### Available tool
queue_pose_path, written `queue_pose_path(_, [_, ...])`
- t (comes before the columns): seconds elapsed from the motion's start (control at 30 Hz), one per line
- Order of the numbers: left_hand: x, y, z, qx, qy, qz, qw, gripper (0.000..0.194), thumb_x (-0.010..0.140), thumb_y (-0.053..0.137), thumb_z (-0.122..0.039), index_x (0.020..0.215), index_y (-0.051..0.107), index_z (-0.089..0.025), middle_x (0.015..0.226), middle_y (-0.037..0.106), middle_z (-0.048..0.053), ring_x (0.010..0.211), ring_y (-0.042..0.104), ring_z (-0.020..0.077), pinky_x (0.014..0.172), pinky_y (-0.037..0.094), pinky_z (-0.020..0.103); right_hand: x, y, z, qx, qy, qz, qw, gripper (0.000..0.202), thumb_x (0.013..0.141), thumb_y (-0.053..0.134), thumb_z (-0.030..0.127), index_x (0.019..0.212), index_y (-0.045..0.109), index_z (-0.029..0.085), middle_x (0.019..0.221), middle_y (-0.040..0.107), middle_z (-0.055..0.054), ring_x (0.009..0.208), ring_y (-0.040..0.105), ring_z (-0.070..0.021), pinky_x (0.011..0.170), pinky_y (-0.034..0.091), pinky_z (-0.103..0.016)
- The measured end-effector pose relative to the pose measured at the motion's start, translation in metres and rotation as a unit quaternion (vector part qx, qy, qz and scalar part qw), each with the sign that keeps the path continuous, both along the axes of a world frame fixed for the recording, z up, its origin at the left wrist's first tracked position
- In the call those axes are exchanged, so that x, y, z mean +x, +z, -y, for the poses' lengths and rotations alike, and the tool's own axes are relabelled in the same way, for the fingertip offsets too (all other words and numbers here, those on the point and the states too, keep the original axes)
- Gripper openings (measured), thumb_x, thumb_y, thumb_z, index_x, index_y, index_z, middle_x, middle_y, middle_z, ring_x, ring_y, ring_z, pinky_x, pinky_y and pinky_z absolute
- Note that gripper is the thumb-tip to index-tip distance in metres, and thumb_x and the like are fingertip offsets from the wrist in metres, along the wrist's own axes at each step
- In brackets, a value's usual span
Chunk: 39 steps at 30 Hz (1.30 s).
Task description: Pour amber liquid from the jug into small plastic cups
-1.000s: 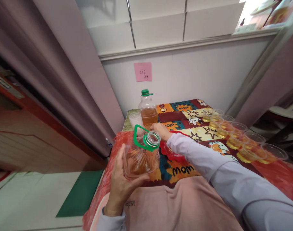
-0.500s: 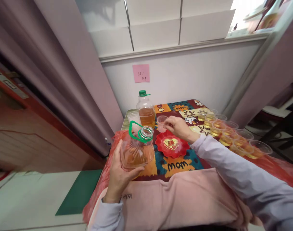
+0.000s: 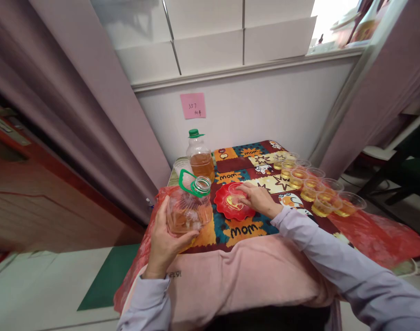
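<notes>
My left hand [image 3: 166, 234] is wrapped round the lower side of a clear plastic jug [image 3: 189, 214] with a green handle ring and an uncapped mouth. Amber liquid lies in the bottom of this jug. Over the red scalloped plate [image 3: 227, 214], my right hand [image 3: 260, 197] has its fingers closed on a clear plastic cup [image 3: 236, 188], which shows no coloured liquid. Whether the cup's base touches the plate I cannot tell. Behind the held jug stands a second jug [image 3: 201, 163], green-capped and partly filled with amber liquid.
Several clear cups with yellow liquid [image 3: 311, 188] stand in rows along the table's right side. Stacked cups [image 3: 182, 166] are beside the capped jug. A patterned cloth [image 3: 230, 177] covers the table, and a pink cloth [image 3: 251, 271] lies at its near edge.
My right hand has brought the cup nearer and down, from behind the red plate to over it. My left hand keeps its hold on the jug. The view has shifted slightly right.
</notes>
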<state>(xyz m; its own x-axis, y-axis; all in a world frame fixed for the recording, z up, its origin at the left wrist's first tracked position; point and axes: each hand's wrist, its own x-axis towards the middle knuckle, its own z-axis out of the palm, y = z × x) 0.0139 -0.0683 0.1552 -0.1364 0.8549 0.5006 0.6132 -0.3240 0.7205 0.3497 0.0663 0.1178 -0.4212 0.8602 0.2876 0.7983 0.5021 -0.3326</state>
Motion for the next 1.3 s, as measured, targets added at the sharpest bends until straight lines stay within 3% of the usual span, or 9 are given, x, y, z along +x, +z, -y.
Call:
queue_pose_path(0.2, [0.006, 0.003, -0.001, -0.008, -0.001, -0.002, 1.0, 0.126, 0.064, 0.099, -0.06, 0.169, 0.035, -0.029, 0.17, 0.046, 0.018, 0.156, 0.048, 0.0396, 0.131, 0.037, 0.058, 0.004, -0.007, 0.001, 0.005, -0.069, -0.085, 0.994, 0.087, 0.086, 0.088, 0.047, 0.16, 0.051, 0.022, 0.157, 0.061, -0.02, 0.141, 0.063, -0.0378, 0.109, 0.056, -0.051])
queue_pose_path(0.47, [0.009, 0.001, -0.002, -0.01, 0.004, -0.036, 0.999, 0.125, 0.067, 0.097, -0.061, 0.17, 0.034, -0.027, 0.172, 0.043, 0.019, 0.157, 0.046, 0.0403, 0.131, 0.035, 0.061, -0.014, -0.026, -0.006, -0.095, -0.11, -0.143, 0.979, 0.078, 0.089, 0.082, 0.039, 0.158, 0.05, 0.018, 0.122, 0.08, -0.013, 0.11, 0.077, -0.0307, 0.096, 0.057, -0.042])
queue_pose_path(0.63, [0.01, 0.002, -0.003, -0.007, 0.012, -0.014, 1.0, 0.124, 0.065, 0.098, -0.059, 0.168, 0.037, -0.027, 0.168, 0.049, 0.018, 0.155, 0.049, 0.0392, 0.129, 0.039, 0.057, -0.008, -0.022, -0.001, -0.055, -0.122, -0.197, 0.971, 0.085, 0.084, 0.085, 0.046, 0.156, 0.051, 0.016, 0.133, 0.076, -0.019, 0.116, 0.075, -0.0358, 0.099, 0.058, -0.049])
queue_pose_path(0.7, [0.009, 0.002, -0.003, -0.008, 0.021, -0.004, 1.0, 0.124, 0.065, 0.098, -0.059, 0.168, 0.038, -0.027, 0.166, 0.051, 0.018, 0.155, 0.049, 0.0392, 0.129, 0.04, 0.056, -0.003, -0.017, 0.001, -0.014, -0.136, -0.28, 0.95, 0.083, 0.084, 0.083, 0.053, 0.152, 0.055, 0.015, 0.134, 0.075, -0.021, 0.116, 0.075, -0.0358, 0.099, 0.059, -0.05])
queue_pose_path(0.83, [0.006, 0.002, -0.002, -0.018, 0.035, 0.016, 0.999, 0.125, 0.066, 0.097, -0.061, 0.169, 0.035, -0.026, 0.168, 0.049, 0.018, 0.156, 0.047, 0.0394, 0.13, 0.037, 0.058, 0.012, -0.01, 0.002, 0.061, -0.177, -0.462, 0.867, 0.062, 0.095, 0.065, 0.062, 0.137, 0.064, 0.017, 0.116, 0.08, -0.016, 0.098, 0.078, -0.0279, 0.089, 0.063, -0.043])
queue_pose_path(1.0, [0.007, 0.003, -0.001, -0.023, 0.037, 0.004, 0.999, 0.126, 0.066, 0.097, -0.061, 0.169, 0.034, -0.028, 0.168, 0.048, 0.018, 0.157, 0.046, 0.0394, 0.131, 0.035, 0.058, 0.02, -0.013, 0.012, 0.061, -0.228, -0.527, 0.816, 0.051, 0.099, 0.057, 0.065, 0.114, 0.072, 0.019, 0.089, 0.079, -0.008, 0.07, 0.074, -0.0224, 0.071, 0.061, -0.037])
queue_pose_path(1.1, [0.011, 0.004, -0.002, -0.012, 0.041, -0.014, 0.999, 0.124, 0.065, 0.098, -0.06, 0.168, 0.036, -0.028, 0.164, 0.052, 0.018, 0.156, 0.048, 0.0392, 0.13, 0.038, 0.057, 0.005, -0.004, 0.024, 0.04, -0.181, -0.556, 0.811, 0.048, 0.099, 0.057, 0.066, 0.107, 0.072, 0.02, 0.088, 0.078, -0.007, 0.073, 0.074, -0.0219, 0.072, 0.062, -0.037])
queue_pose_path(1.2, [0.017, 0.005, -0.004, -0.016, 0.045, -0.034, 0.998, 0.124, 0.065, 0.097, -0.061, 0.168, 0.037, -0.028, 0.166, 0.051, 0.018, 0.156, 0.048, 0.0396, 0.129, 0.039, 0.058, -0.03, 0.008, 0.037, -0.092, -0.029, -0.577, 0.811, 0.052, 0.091, 0.072, 0.065, 0.12, 0.069, 0.023, 0.109, 0.079, -0.012, 0.092, 0.077, -0.0246, 0.084, 0.065, -0.04])
queue_pose_path(1.3, [0.022, 0.006, -0.004, -0.027, 0.053, -0.055, 0.997, 0.125, 0.065, 0.097, -0.062, 0.168, 0.036, -0.027, 0.171, 0.044, 0.019, 0.157, 0.046, 0.0406, 0.13, 0.036, 0.06, -0.068, 0.014, 0.047, -0.251, 0.099, -0.566, 0.779, 0.093, 0.072, 0.092, 0.064, 0.149, 0.054, 0.027, 0.15, 0.062, -0.018, 0.128, 0.07, -0.033, 0.104, 0.06, -0.05])
